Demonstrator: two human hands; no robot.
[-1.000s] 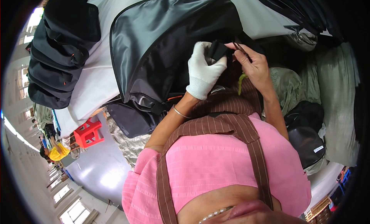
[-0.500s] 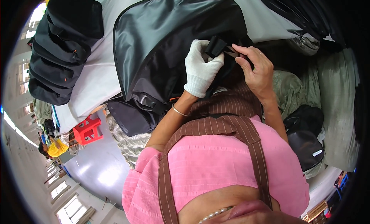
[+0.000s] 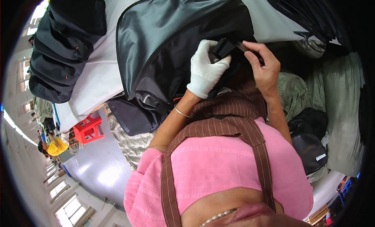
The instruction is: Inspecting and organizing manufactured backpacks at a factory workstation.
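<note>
My left hand [image 3: 207, 70], in a white knitted glove, is closed around a black folded piece of strap or trim [image 3: 224, 48]. Just right of it, my bare right hand [image 3: 266, 69] pinches small thread snips [image 3: 242, 46] between thumb and fingers. Their blades point toward the black piece and are smeared by motion, so I cannot tell whether they touch it. Both hands are over the near right part of a large black backpack [image 3: 152, 51] with a shiny panel, which lies on the table in front of me.
Several black bags [image 3: 64, 51] lean in a row on the white-covered table [image 3: 95, 67] at left. More black bags [image 3: 302, 12] lie at far right. Grey-green cloth [image 3: 297, 92] and a black bag [image 3: 310, 153] are by my right arm. A red stool [image 3: 88, 130] stands on the floor.
Both hands have shifted slightly right with the black piece. The snips' blades have drawn back a little from it and turned.
</note>
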